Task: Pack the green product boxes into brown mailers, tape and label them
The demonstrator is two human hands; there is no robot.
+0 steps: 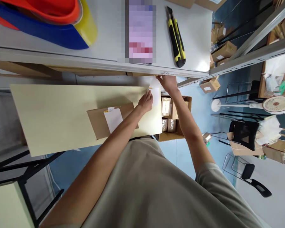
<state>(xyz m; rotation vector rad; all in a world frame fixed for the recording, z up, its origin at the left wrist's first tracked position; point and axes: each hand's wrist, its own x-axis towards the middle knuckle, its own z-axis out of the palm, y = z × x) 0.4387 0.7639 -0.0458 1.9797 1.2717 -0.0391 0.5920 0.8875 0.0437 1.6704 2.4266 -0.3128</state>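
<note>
L hand (146, 100) is placed over the R end of the cream tabletop (54, 117); clock dirs below are taken from it. Its fingers are bent & bunched, tips set against the near edge of a white sheet (155, 96); can't tell if the paper is gripped or only pressed. R hand (168, 84) is held at 2 o'clock, just under the shelf (197, 38) edge; thumb & forefinger are brought tog., w/ the sheet's upper end pinched betw. the tips. The sheet itself is thus set at 2 o'clock, betw. both hands, its lower part over the tabletop.

At 8 o'clock a flat brown parcel (95, 122) is laid on the tabletop, slightly skewed, w/ a white label (113, 120) stuck on top; it is partly covered by the L forearm. At 4 o'clock, beyond the tabletop's R end, small boxes (171, 125) are packed in a carton (172, 136).

On the shelf, a blk/yellow cutter (176, 41) is laid at 1 o'clock, a pixelated item (141, 31) at 12, & a blue/yellow holder (59, 33) w/ red parts at 10. A white fan (276, 104) is seen approx. 3 o'clock, well apart.
</note>
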